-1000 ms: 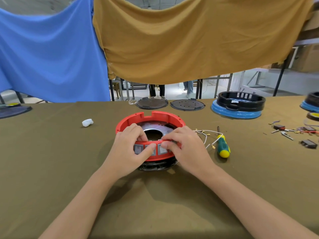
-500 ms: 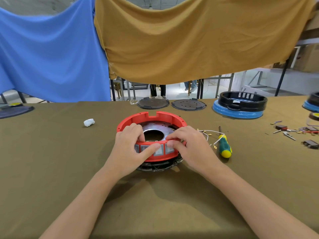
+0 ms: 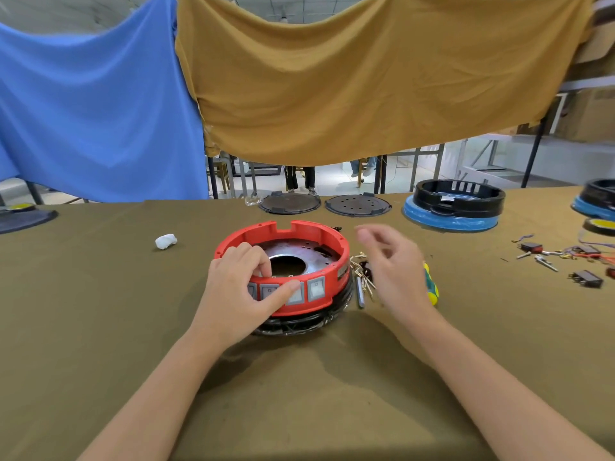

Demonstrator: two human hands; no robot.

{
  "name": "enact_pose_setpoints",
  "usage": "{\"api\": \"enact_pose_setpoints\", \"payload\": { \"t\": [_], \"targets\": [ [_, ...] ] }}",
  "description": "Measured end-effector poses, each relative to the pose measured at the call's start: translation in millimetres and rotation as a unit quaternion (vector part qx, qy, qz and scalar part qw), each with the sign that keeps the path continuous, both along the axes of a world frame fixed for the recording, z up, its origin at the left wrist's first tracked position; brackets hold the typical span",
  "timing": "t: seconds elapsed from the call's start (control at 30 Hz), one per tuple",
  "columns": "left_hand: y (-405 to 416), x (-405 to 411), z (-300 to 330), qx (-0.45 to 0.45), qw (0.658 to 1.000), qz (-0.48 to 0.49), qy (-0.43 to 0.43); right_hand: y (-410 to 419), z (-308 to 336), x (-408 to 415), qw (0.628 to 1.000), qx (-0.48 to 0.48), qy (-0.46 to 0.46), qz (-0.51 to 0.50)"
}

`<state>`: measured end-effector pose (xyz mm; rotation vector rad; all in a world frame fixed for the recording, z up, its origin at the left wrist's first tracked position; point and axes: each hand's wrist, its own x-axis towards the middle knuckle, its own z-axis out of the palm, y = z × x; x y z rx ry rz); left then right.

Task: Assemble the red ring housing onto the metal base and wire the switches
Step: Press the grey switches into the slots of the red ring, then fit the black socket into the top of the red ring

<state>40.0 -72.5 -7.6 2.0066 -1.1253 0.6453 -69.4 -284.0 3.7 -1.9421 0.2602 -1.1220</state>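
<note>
The red ring housing (image 3: 312, 232) sits on the round metal base (image 3: 293, 251) with its centre hole, over a black lower part (image 3: 299, 324). Grey switches (image 3: 315, 289) line the housing's near wall. My left hand (image 3: 239, 287) grips that near wall, fingers over the rim and thumb pressed on a switch. To the right of the housing my right hand (image 3: 396, 271) hovers blurred, with loose fingers and nothing in it. Loose wires with gold terminals (image 3: 361, 272) lie between the housing and my right hand.
A yellow-green screwdriver (image 3: 431, 286) lies behind my right hand. Small switches and wires (image 3: 572, 261) are scattered at the right. Two dark discs (image 3: 357, 205), a black ring on a blue base (image 3: 452, 207) and a white wad (image 3: 165, 241) lie farther back.
My right hand has let go of the housing's near wall and moved off to the right. The housing has turned a little, showing more switches. My left hand keeps its grip.
</note>
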Motion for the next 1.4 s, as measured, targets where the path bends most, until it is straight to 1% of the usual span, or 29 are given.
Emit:
{"api": "enact_pose_setpoints", "payload": {
  "t": [0.07, 0.13, 0.17, 0.27, 0.33, 0.4, 0.47, 0.5, 0.57, 0.6, 0.63, 0.67, 0.7, 0.77, 0.8, 0.87, 0.93, 0.97, 1.03, 1.1, 1.17, 1.2, 1.4],
  "targets": [
    [0.3, -2.3, 2.5, -0.031, 0.999, 0.008, 0.012, -16.6, 3.1, 0.2, 0.996, 0.05, -0.013, -0.075],
    [-0.8, -1.9, 3.2, -0.064, 0.997, 0.041, 0.017, -25.5, 2.1, 0.9, 0.992, 0.061, -0.002, -0.109],
    [-1.4, -0.5, 2.8, -0.081, 0.994, 0.065, 0.034, -27.5, 0.5, 1.3, 0.992, 0.054, 0.008, -0.115],
    [-1.0, 5.7, -0.8, -0.097, 0.976, 0.131, 0.144, -30.7, -3.9, 4.1, 0.99, 0.0, 0.063, -0.127],
    [-1.1, 8.4, -1.9, -0.121, 0.96, 0.111, 0.226, -31.5, -7.6, 6.8, 0.984, -0.058, 0.106, -0.134],
    [-3.1, 7.3, -2.2, -0.142, 0.949, 0.077, 0.27, -31.7, -10.6, 9.7, 0.971, -0.127, 0.144, -0.145],
    [-5.1, 5.3, -1.9, -0.156, 0.944, 0.078, 0.279, -30.7, -13.7, 12.3, 0.954, -0.18, 0.198, -0.135],
    [-5.7, 4.7, -1.3, -0.163, 0.941, 0.085, 0.283, -30.6, -15.1, 14.4, 0.939, -0.209, 0.245, -0.124],
    [-5.8, 5.5, -1.2, -0.176, 0.935, 0.099, 0.291, -28.5, -18.7, 19.5, 0.886, -0.279, 0.354, -0.108],
    [-5.6, 6.2, -1.2, -0.179, 0.932, 0.105, 0.296, -27.3, -20.3, 21.4, 0.867, -0.296, 0.385, -0.108],
    [-5.1, 6.9, -1.1, -0.183, 0.93, 0.109, 0.301, -26.8, -21.3, 22.5, 0.863, -0.297, 0.393, -0.112],
    [-4.6, 7.3, -1.2, -0.188, 0.927, 0.111, 0.304, -27.5, -21.9, 23.4, 0.873, -0.284, 0.379, -0.117],
    [-4.4, 6.9, -1.1, -0.192, 0.926, 0.111, 0.305, -28.9, -22.0, 23.3, 0.892, -0.256, 0.352, -0.119],
    [-4.2, 5.8, -0.6, -0.202, 0.924, 0.109, 0.305, -33.0, -20.9, 20.0, 0.936, -0.183, 0.276, -0.121],
    [-4.4, 5.4, -0.1, -0.205, 0.924, 0.109, 0.305, -33.9, -19.8, 17.1, 0.951, -0.152, 0.242, -0.12],
    [-4.3, 4.8, 0.7, -0.209, 0.923, 0.108, 0.305, -34.3, -17.2, 12.4, 0.967, -0.109, 0.203, -0.111],
    [-4.6, 4.5, 0.6, -0.212, 0.922, 0.106, 0.306, -32.2, -15.3, 10.7, 0.977, -0.061, 0.183, -0.091],
    [-4.9, 4.5, 0.3, -0.214, 0.922, 0.105, 0.306, -30.4, -13.7, 10.7, 0.982, -0.018, 0.169, -0.081],
    [-4.8, 4.4, -0.7, -0.214, 0.921, 0.106, 0.307, -27.5, -9.4, 11.5, 0.984, 0.108, 0.133, -0.055],
    [-5.0, 4.6, -0.9, -0.212, 0.921, 0.109, 0.308, -25.8, -5.2, 11.7, 0.962, 0.257, 0.098, -0.003],
    [-5.6, 4.5, -0.4, -0.211, 0.92, 0.111, 0.31, -24.6, -0.2, 10.3, 0.92, 0.381, 0.064, 0.057],
    [-5.8, 4.5, 0.1, -0.211, 0.92, 0.112, 0.311, -24.5, 2.1, 9.1, 0.9, 0.426, 0.048, 0.08],
    [-5.2, 4.4, 0.6, -0.208, 0.916, 0.116, 0.324, -24.4, 7.4, 2.2, 0.809, 0.557, -0.038, 0.182]
  ]
}}
